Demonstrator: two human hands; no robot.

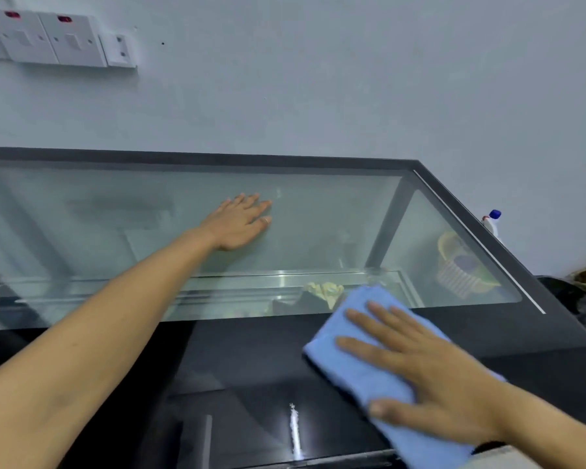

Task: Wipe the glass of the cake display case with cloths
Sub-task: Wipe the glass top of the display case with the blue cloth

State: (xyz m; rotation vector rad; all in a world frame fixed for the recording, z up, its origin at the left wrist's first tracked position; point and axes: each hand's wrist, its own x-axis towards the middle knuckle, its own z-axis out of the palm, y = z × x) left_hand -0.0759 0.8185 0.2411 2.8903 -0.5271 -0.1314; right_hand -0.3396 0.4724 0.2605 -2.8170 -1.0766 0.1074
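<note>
The cake display case has a clear glass top (318, 225) in a black frame (217, 159). My left hand (241, 223) lies flat on the glass near the middle, fingers straight, a ring on one finger. A folded blue cloth (345, 353) lies over the case's dark front panel, its far corner reaching the edge of the clear pane. Pressing down on that cloth is my right hand (420, 370), fingers spread and straight.
A wall with white sockets (58, 40) rises right behind the case. Through the glass I see a yellow basket (460, 265) and a yellow cloth (325, 291). A blue-capped bottle (492, 222) stands beyond the right edge. A dark bin (579, 302) sits at the right.
</note>
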